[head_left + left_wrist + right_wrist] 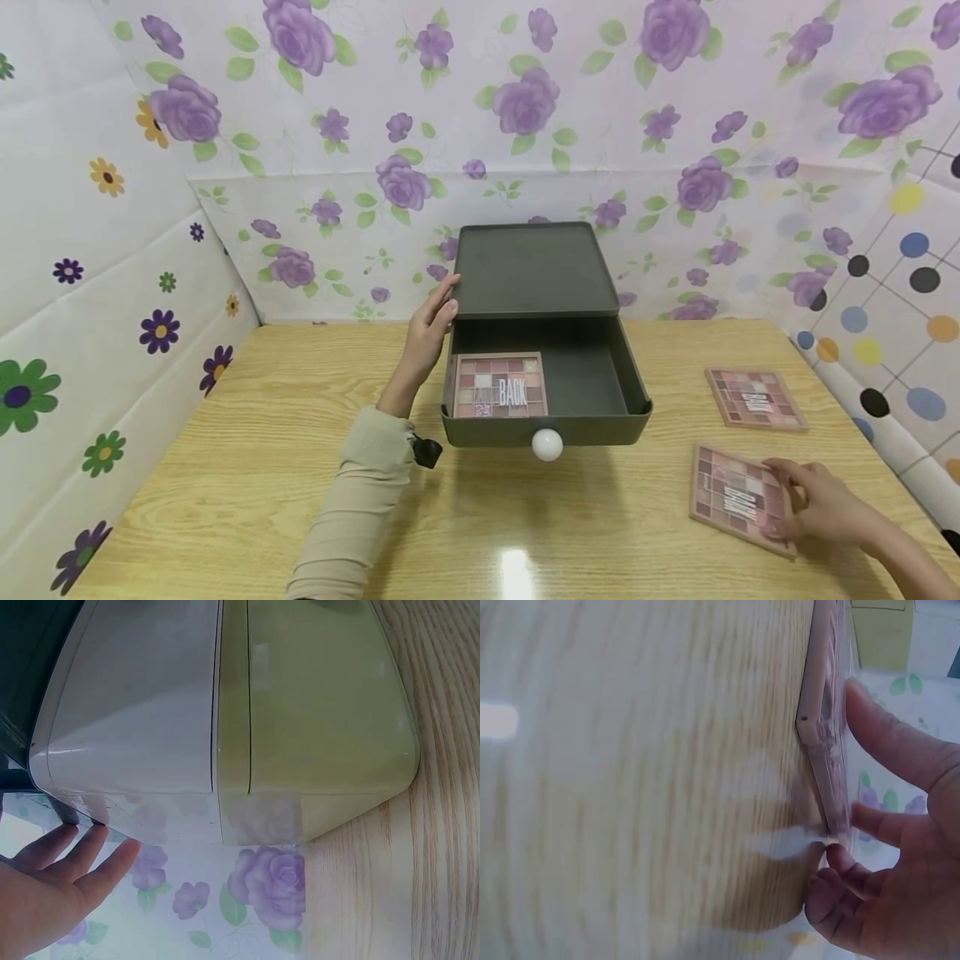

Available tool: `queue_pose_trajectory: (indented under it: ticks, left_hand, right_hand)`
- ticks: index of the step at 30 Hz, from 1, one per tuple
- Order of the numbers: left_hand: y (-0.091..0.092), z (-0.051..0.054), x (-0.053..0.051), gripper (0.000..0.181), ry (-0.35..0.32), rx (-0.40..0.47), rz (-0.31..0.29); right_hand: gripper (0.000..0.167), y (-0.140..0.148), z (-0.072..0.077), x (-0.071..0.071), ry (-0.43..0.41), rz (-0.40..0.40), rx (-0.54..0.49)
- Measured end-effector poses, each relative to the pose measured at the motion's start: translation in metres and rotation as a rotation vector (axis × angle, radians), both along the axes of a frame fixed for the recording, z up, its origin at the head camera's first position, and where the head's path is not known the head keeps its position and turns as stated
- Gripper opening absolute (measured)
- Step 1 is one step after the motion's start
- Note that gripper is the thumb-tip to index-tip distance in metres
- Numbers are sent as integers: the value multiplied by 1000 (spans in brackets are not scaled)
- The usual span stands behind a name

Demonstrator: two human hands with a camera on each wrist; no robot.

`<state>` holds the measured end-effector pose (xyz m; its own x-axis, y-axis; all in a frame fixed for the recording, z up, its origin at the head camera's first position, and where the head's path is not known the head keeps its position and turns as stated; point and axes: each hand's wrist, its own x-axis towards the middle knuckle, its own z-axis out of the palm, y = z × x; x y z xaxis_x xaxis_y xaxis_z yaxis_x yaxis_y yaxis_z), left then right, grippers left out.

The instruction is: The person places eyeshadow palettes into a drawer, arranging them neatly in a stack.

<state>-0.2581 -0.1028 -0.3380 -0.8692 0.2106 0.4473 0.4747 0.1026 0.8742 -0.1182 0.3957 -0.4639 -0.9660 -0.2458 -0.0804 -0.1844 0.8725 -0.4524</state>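
Observation:
The dark drawer box (537,271) stands mid-table with its drawer (592,367) pulled out; a palette marked BACK (487,387) lies in the drawer's left side. My left hand (430,333) touches the box's upper left side, fingers extended; the left wrist view shows that hand (64,889) at the box's white and yellow-green side (322,697). At the right front, my right hand (825,508) grips the right edge of a second palette (738,496). In the right wrist view, thumb and fingers of that hand (900,825) are around the palette's edge (821,690).
A third palette (757,398) lies on the wooden table (247,467), behind the one at my right hand. A white round knob (547,445) sticks out from the drawer's front. Floral cloth (465,108) hangs behind the table, with patterned cloth at both sides.

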Motion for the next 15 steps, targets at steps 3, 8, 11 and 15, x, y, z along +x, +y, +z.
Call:
queue_pose_trajectory:
  ticks: [3,8,11,15]
  left_hand:
    - [-1,0,1,50,-2,-5,0]
    - [-1,1,1,50,0,3,-6]
    - [-1,1,1,50,0,5,-17]
    - [0,1,0,49,0,5,-25]
  right_hand:
    - [85,-2,3,0,-37,-3,-69]
    - [95,-4,10,1,-237,-52,-244]
    - [92,-1,11,3,-310,-70,-331]
    - [70,7,13,5,-370,-69,-478]
